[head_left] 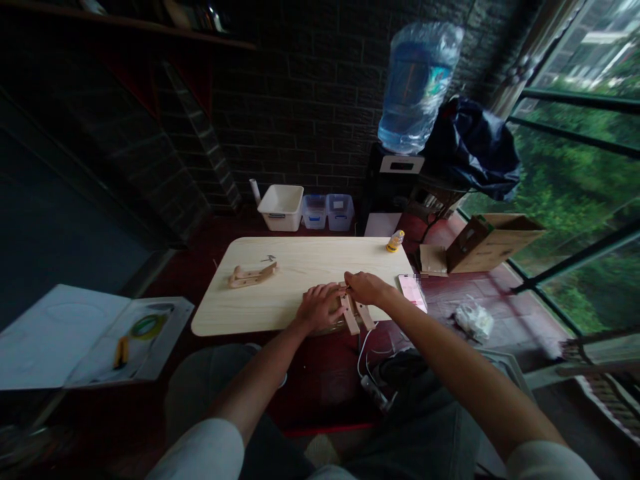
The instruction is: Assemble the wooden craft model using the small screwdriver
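My left hand (319, 308) rests over a round-edged wooden piece (327, 327) at the table's near edge, its fingers curved across the top and holding it. Two light wooden legs (349, 315) stick out from that piece toward me. Just above the legs, my right hand (367, 289) is closed in a pinch; whatever is between its fingertips is too small to make out. A separate wooden leg frame (253, 274) with dark holes lies on the left of the table, apart from both hands. Behind it are small metal tools (269, 259).
The pale table (295, 250) carries a yellow-capped bottle (395, 241) at the back right and a phone (413, 292) at the right edge. An open white case (150, 340) is at left. Bins (281, 207) and a water dispenser (395, 177) stand behind; cables (367, 360) hang below.
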